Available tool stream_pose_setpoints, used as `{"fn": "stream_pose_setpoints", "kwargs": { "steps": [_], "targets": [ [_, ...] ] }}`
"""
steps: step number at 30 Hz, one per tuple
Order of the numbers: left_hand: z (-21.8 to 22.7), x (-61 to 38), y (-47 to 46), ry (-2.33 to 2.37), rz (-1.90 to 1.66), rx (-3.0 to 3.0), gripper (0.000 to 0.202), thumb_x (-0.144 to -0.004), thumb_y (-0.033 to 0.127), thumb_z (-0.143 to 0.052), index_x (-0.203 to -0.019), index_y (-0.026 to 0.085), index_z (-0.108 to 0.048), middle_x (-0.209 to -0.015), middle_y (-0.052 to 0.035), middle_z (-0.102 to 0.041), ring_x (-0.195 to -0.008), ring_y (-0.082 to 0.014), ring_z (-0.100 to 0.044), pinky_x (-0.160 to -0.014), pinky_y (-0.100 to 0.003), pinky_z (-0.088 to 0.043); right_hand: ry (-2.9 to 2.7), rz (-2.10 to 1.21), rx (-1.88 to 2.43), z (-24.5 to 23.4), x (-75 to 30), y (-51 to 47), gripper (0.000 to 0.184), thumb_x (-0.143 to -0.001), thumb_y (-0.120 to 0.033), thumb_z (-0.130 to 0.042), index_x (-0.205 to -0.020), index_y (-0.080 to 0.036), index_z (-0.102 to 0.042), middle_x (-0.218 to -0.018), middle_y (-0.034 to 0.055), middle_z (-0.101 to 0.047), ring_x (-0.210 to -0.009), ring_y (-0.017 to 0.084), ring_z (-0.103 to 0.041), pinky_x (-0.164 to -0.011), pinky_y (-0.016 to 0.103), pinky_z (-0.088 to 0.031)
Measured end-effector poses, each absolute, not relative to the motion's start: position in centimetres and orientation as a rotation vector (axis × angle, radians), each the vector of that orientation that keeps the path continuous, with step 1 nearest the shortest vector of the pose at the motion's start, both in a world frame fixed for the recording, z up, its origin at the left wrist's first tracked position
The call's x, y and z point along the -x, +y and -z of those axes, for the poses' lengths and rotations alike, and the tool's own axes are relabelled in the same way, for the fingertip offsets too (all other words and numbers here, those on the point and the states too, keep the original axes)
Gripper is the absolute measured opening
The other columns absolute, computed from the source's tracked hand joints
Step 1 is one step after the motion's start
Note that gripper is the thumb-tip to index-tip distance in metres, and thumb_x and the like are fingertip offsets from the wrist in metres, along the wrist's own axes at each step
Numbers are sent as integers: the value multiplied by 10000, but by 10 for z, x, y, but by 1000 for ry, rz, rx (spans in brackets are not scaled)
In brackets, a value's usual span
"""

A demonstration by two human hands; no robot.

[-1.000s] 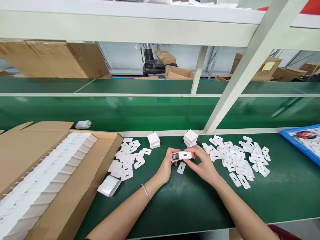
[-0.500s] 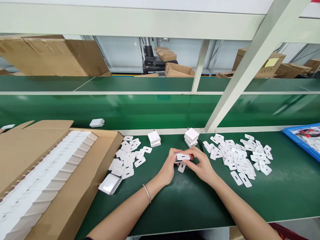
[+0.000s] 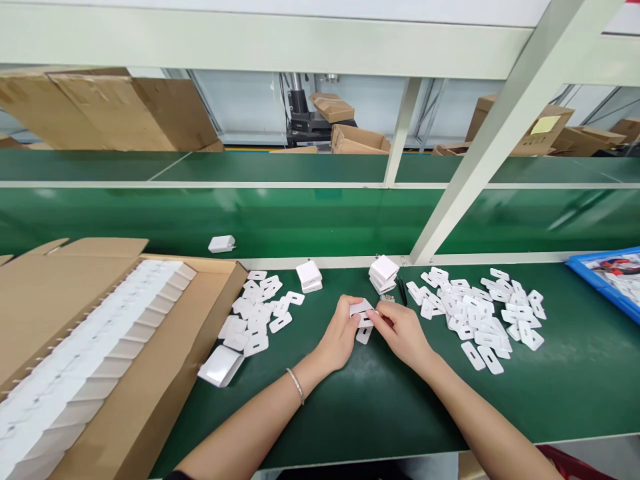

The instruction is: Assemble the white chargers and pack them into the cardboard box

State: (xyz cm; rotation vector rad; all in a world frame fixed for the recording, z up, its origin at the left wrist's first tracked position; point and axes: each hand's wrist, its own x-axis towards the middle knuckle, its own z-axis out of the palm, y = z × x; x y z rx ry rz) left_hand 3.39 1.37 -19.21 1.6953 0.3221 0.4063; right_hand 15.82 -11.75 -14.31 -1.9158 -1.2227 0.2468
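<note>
At the middle of the green workbench, my left hand (image 3: 339, 339) grips a small white plastic housing (image 3: 359, 307), fingers wrapped around its left side. My right hand (image 3: 404, 327) pinches the housing's right end, thumb pressing at the white slotted plate (image 3: 367, 321) on its near face. Fingers partly cover both pieces. Just below the hands a loose slotted plate (image 3: 364, 335) lies on the bench. Behind the right hand stand stacked white housings (image 3: 383, 272) beside black tweezers (image 3: 402, 291). Another small stack of housings (image 3: 309, 275) sits farther left.
Slotted plates lie in a left pile (image 3: 257, 312) and a larger right pile (image 3: 477, 317). An open cardboard box (image 3: 200, 333) with rows of white pieces fills the left. One white housing (image 3: 221, 244) is on the green conveyor (image 3: 310, 223). A blue tray (image 3: 600, 283) sits right; a slanted post (image 3: 465, 160) rises behind.
The housing in my hands has tilted, and my right fingers have closed in against the plate. On the conveyor, the white housing has moved right.
</note>
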Motion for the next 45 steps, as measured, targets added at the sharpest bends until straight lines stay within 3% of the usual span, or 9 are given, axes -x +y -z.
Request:
{"fn": "stream_pose_setpoints", "kwargs": {
  "steps": [5, 10, 14, 17, 23, 30, 36, 40, 45],
  "targets": [
    [190, -34, 13, 316, -387, -1721, 472, -1091, 623, -351, -1270, 210, -491, -1195, -92, -594, -1086, -255, -593, -995, -416, -473, -1207, -160, 2000, 147, -158, -118, 554, -1055, -642, -447, -688, -242, -338, -610, -21, -406, -574, 160, -385, -587, 308, -279],
    [193, -35, 15, 178, -441, -1702, 486, -1098, 625, -337, -1286, 213, -513, -1204, -93, -576, -1070, -233, -585, -996, -391, -475, -1015, -575, 1849, 154, -159, -116, 416, -1017, -659, -493, -939, -253, -456, -700, -43, -516, -635, 169, -494, -620, 295, -378],
    [193, -38, 19, 90, -520, -1699, 478, -1089, 621, -390, -1252, 208, -568, -1087, -73, -571, -955, -219, -578, -900, -365, -483, -917, -772, 1598, 157, -158, -112, 486, -984, -696, -539, -1152, -243, -492, -764, -34, -588, -642, 163, -532, -624, 304, -440],
    [192, -39, 20, 44, -567, -1713, 483, -1080, 621, -426, -1251, 212, -618, -1063, -74, -574, -945, -224, -572, -892, -365, -475, -958, -752, 1551, 157, -157, -112, 449, -996, -668, -557, -1107, -232, -567, -819, -1, -624, -691, 168, -569, -625, 304, -450],
    [187, -35, 19, 56, -534, -1694, 593, -1087, 662, -304, -1307, 232, -647, -1165, -106, -629, -1083, -267, -567, -1032, -425, -454, -965, -643, 1617, 165, -156, -116, 469, -1000, -695, -526, -1099, -240, -582, -818, 9, -633, -716, 189, -590, -657, 326, -472],
    [179, -37, 20, 58, -581, -1663, 557, -1070, 651, -414, -1149, 203, -734, -989, -91, -656, -923, -242, -588, -872, -384, -492, -1028, -556, 1655, 163, -151, -116, 435, -1001, -667, -523, -1078, -241, -571, -754, -7, -606, -672, 187, -564, -642, 322, -444],
    [186, -35, 21, 67, -543, -1567, 573, -1085, 637, -363, -1183, 216, -739, -1041, -89, -649, -1000, -257, -594, -943, -409, -489, -1017, -607, 1650, 163, -150, -117, 344, -987, -557, -602, -1128, -246, -566, -799, 3, -641, -659, 176, -532, -613, 314, -427],
    [188, -32, 24, 3, -525, -1602, 645, -1098, 641, -235, -1292, 251, -711, -1091, -87, -598, -1015, -256, -582, -962, -414, -486, -1052, -612, 1570, 165, -152, -117, 435, -987, -611, -592, -1233, -255, -549, -945, 47, -675, -808, 221, -633, -680, 343, -490],
    [183, -29, 25, -59, -650, -1790, 538, -1108, 579, -335, -1305, 253, -715, -1071, -99, -618, -1019, -255, -565, -912, -387, -486, -1088, -637, 1507, 166, -153, -117, 530, -979, -708, -555, -1269, -265, -536, -1004, 59, -664, -857, 234, -638, -740, 365, -515]
  ]
}}
